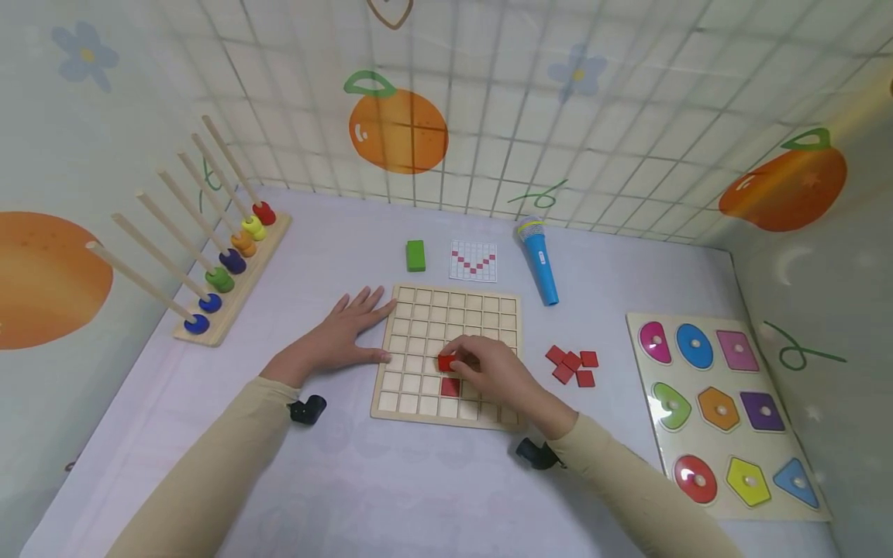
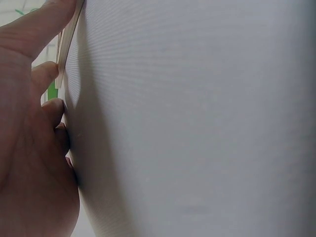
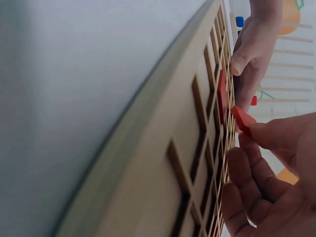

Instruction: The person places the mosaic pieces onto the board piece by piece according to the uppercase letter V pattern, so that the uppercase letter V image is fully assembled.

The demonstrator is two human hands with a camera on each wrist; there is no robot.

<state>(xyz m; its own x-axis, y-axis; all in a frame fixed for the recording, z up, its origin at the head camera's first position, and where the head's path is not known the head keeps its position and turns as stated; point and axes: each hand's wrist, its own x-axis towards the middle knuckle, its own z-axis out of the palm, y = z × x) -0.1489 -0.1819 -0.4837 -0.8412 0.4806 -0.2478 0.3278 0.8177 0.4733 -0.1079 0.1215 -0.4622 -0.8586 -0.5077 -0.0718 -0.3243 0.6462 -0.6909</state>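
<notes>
A square wooden grid board point(image 1: 412, 416) lies flat on the table. My right hand point(image 1: 498, 372) is over it and pinches a small red square tile point(image 1: 445, 363) between thumb and fingertips. In the right wrist view that tile point(image 3: 242, 120) is tilted, one edge down at the grid. Just nearer to me, another red tile point(image 1: 450, 387) sits in a cell. My left hand point(image 1: 343, 333) rests on the table with fingers spread, its thumb and index finger touching the board's left edge. In the left wrist view the thumb point(image 2: 42, 24) lies along the board's side.
Several loose red tiles point(image 1: 571, 360) lie right of the board. Behind it are a green block point(image 1: 415, 256), a pattern card point(image 1: 474, 261) and a blue toy microphone point(image 1: 540, 263). A peg stacker point(image 1: 230, 310) stands at the left, a shape puzzle board point(image 1: 687, 349) at the right.
</notes>
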